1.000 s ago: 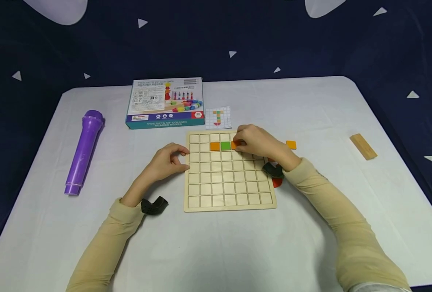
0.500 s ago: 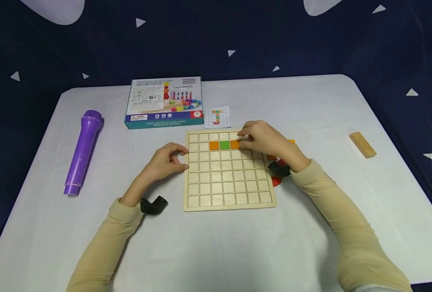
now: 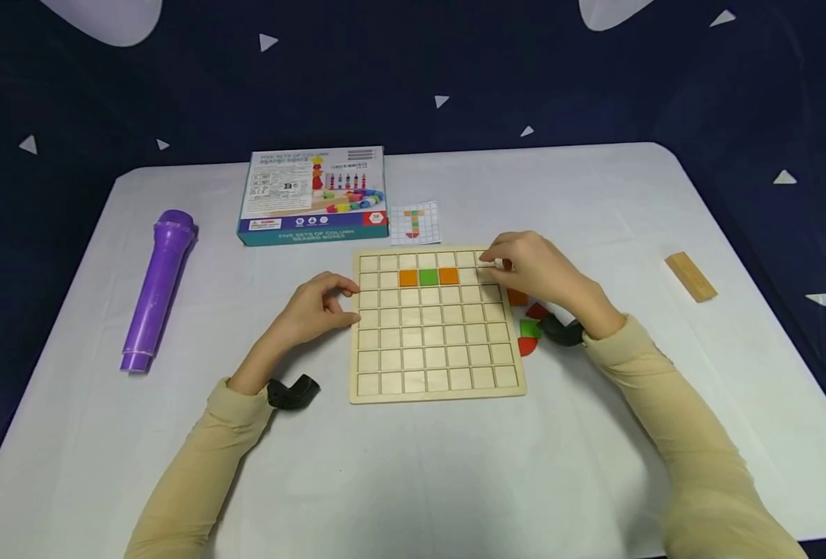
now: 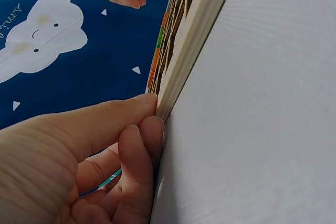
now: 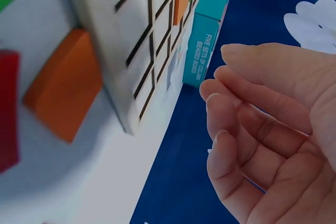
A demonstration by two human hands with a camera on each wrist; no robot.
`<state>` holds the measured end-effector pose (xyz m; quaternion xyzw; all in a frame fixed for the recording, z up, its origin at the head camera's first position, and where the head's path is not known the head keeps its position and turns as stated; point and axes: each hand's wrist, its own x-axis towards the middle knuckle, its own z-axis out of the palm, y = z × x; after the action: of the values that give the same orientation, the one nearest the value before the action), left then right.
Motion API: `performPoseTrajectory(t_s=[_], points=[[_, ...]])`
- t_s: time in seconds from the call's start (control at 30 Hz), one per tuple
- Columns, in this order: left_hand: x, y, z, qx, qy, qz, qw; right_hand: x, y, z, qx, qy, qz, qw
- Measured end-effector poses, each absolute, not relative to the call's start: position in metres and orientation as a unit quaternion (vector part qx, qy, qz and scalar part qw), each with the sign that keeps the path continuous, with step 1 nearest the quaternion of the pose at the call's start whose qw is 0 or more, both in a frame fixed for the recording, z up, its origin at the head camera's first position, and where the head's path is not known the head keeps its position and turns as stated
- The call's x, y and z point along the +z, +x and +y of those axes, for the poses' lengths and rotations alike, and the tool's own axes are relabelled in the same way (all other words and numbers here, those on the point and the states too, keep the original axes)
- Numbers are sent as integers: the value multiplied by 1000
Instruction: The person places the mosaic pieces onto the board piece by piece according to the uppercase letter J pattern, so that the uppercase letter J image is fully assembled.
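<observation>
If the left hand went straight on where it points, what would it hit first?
Most likely the wooden grid board, at once: the left hand appears to touch its left edge.

Evenly lit in the head view, softly shadowed beside the tan right sleeve (image 3: 678, 435) at lower right and across the white tablecloth (image 3: 413, 481) at bottom centre. Dimmer in both wrist views. Blurred over the red tile (image 5: 8, 111), far left in the right wrist view.

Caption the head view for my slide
Left hand touching the board, right hand near its far corner, green tile between two orange tiles.
</observation>
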<state>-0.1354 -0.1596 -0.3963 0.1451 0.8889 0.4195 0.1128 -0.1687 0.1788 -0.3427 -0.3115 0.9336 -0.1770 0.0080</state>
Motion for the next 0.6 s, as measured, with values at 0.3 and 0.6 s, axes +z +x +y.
performPoseTrajectory(t_s=[0.3, 0.6], points=[[-397, -136, -159, 427, 145, 885, 112, -345, -161, 197, -171, -291, 941, 12], [-397, -136, -160, 427, 142, 885, 116, -350, -153, 214, -175, -290, 941, -12]])
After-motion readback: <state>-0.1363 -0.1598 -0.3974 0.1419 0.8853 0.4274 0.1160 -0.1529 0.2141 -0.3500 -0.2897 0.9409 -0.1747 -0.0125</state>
